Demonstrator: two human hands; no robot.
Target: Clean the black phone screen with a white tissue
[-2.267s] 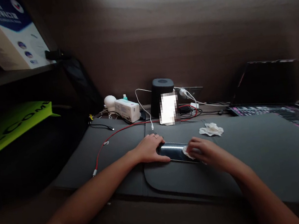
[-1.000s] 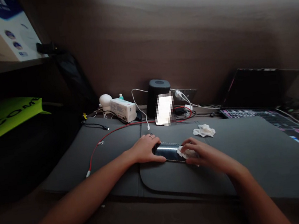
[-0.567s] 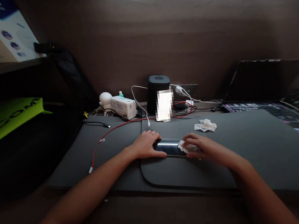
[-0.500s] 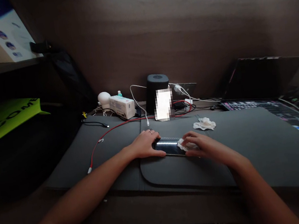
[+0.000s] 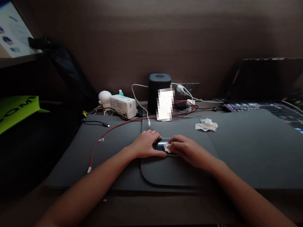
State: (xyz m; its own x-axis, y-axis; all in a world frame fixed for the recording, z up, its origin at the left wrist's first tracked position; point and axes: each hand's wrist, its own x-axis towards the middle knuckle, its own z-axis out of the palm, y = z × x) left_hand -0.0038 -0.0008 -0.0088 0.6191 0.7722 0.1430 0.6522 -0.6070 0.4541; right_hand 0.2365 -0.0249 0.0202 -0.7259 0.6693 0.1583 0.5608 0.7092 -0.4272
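Observation:
A dark, shiny phone point(image 5: 161, 145) lies flat on the grey mat point(image 5: 175, 170). My left hand point(image 5: 148, 145) grips its left end, thumb along the near edge and fingers at the far edge. Over the phone's right part, my right hand point(image 5: 187, 149) is closed on a white crumpled tissue point(image 5: 167, 147), which touches the screen. The right hand hides that end of the phone. Another crumpled tissue point(image 5: 206, 125) rests on the mat, behind and to the right of my right hand.
A black speaker point(image 5: 152, 91), a small white box point(image 5: 123, 106) and a round white lamp point(image 5: 105, 97) stand at the back. A red cable point(image 5: 114, 126) curves across the mat's left. An open laptop point(image 5: 264, 80) is at the right.
My right hand has slid left along the phone with the tissue, covering more of its right part. My left hand keeps its hold. The view has shifted slightly.

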